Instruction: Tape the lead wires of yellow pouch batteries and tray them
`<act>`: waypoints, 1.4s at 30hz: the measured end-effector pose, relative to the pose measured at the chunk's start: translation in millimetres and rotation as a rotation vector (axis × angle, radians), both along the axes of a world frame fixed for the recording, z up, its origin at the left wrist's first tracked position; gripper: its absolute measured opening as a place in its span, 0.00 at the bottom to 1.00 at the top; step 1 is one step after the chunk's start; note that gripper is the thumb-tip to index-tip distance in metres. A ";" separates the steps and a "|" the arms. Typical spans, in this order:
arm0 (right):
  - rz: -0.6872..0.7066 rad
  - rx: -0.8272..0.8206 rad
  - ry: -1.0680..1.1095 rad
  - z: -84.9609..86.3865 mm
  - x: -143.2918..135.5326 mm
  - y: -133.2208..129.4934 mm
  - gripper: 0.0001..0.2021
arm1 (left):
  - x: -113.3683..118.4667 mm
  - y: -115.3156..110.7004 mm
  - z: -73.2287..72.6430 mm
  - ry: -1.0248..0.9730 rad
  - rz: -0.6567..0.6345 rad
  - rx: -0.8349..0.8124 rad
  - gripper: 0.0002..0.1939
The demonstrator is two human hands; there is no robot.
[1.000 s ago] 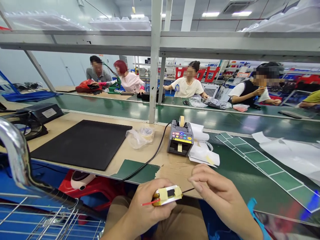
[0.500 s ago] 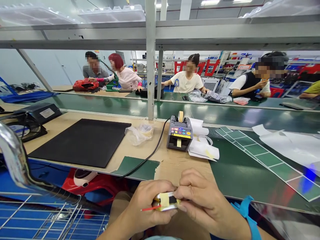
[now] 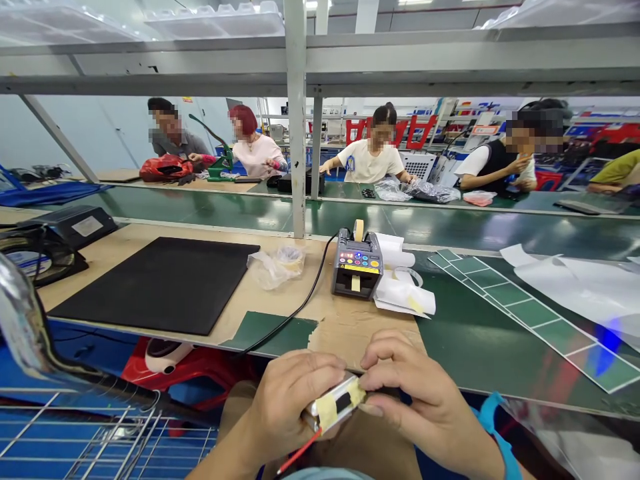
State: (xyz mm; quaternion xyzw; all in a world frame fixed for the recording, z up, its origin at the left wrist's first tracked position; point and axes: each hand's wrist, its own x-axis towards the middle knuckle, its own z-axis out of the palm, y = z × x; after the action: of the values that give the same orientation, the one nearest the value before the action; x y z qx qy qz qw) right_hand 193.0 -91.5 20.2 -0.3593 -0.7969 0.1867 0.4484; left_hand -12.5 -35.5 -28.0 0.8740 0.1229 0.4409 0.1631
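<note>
Between my hands, above my lap, is a small silver battery pack (image 3: 334, 415) with a red wire (image 3: 300, 451) coming out of its lower left end. Two pieces of pale yellow tape (image 3: 327, 411) lie across its face, with a black strip between them. My left hand (image 3: 293, 400) is wrapped round the pack from the left. The thumb and fingers of my right hand (image 3: 410, 393) close on its right end, at the second piece of tape. Beyond my hands stands a grey tape dispenser (image 3: 357, 263), a short tape piece sticking out of its slot.
A black mat (image 3: 165, 283) and a crumpled plastic bag (image 3: 277, 265) lie left of the dispenser, whose black cable crosses the bench. White papers (image 3: 405, 293) and a green label sheet (image 3: 520, 307) lie right. A wire rack (image 3: 115, 433) stands lower left. Several people work across the belt.
The battery pack has tilted, its right end now higher, and more of the right tape shows. My right fingers have shifted slightly outward. The red wire now points down-left.
</note>
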 end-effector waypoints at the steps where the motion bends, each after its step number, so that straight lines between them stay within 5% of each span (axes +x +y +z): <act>1: 0.006 -0.014 0.017 -1.6 -2.0 0.6 0.03 | 0.0 -0.4 0.6 0.008 0.003 0.006 0.20; 8: 0.031 -0.175 0.002 -8.7 -3.2 5.3 0.01 | 1.4 0.1 0.0 -0.004 0.046 0.120 0.15; 17: 0.049 -0.350 0.067 -6.6 3.3 2.3 0.03 | 8.4 2.9 -1.7 -0.007 0.000 0.077 0.19; 25: -0.229 -0.628 0.712 -50.6 18.2 7.3 0.16 | 22.1 -0.9 -6.7 -0.222 0.075 -0.680 0.12; 30: -0.045 -0.709 0.586 -67.7 -5.4 -0.1 0.19 | 40.7 -5.5 -8.2 -0.308 -0.026 -0.911 0.15; 35: -0.127 -0.635 0.587 -53.6 -16.8 -11.8 0.14 | 62.2 -2.3 -10.0 -0.246 -0.090 -1.097 0.20; 38: -0.255 -0.605 0.630 -55.1 6.3 -10.9 0.14 | 64.7 6.9 -14.7 -0.168 -0.134 -1.149 0.28; 42: -0.622 -0.474 0.646 -63.5 85.8 -7.8 0.17 | 41.1 21.2 -24.6 -0.102 0.019 -1.206 0.29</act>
State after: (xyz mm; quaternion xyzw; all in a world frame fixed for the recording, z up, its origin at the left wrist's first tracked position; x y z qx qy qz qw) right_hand 278.9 -99.3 -43.3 -0.5952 -0.4085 0.3218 0.6126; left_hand 28.6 -14.3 -52.5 0.6041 0.3508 0.3362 0.6316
